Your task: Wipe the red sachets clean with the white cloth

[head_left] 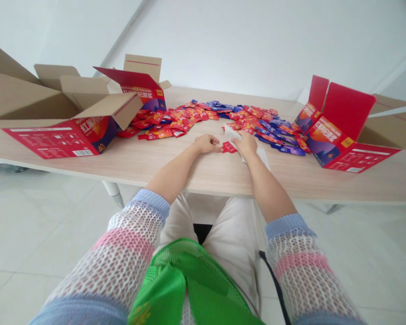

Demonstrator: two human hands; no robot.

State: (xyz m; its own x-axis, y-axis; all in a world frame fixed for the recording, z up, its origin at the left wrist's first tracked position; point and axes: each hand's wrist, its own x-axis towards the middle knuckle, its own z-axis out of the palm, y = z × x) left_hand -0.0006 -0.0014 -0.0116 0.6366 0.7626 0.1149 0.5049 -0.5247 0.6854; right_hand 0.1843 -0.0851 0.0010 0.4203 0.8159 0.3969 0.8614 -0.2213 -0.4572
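While the scene is being viewed from the head camera, a small red sachet (229, 147) is being handled on the pale wood-grain table (149, 160), between the person's two hands. At the sachet's left edge, the left hand (205, 143) is being held curled, with thumb and forefinger brought close together; whether the edge is being pinched or merely touched cannot be told. Just to the right of the sachet, a white wipe (230, 133) is being pinched between the thumb and fingers of the right hand (246, 143). Beyond the sachet, a loose arc is being formed by heaped packets, with red packets (162, 133) being shown mainly to the left and purple packets (291, 149) mainly to the right. Well to the left of the sachet, a large box (64, 137) is being left open with its flaps spread, and a second box (147, 95) is being partly hidden by it. Well to the right of the sachet, a third box (328, 137) is being displayed with its flaps raised. Nearer the body than the sachet, striped knit sleeves (125, 243) and a green vest (216, 293) are being worn, with pale trousers (237, 230) being partly covered by the vest.
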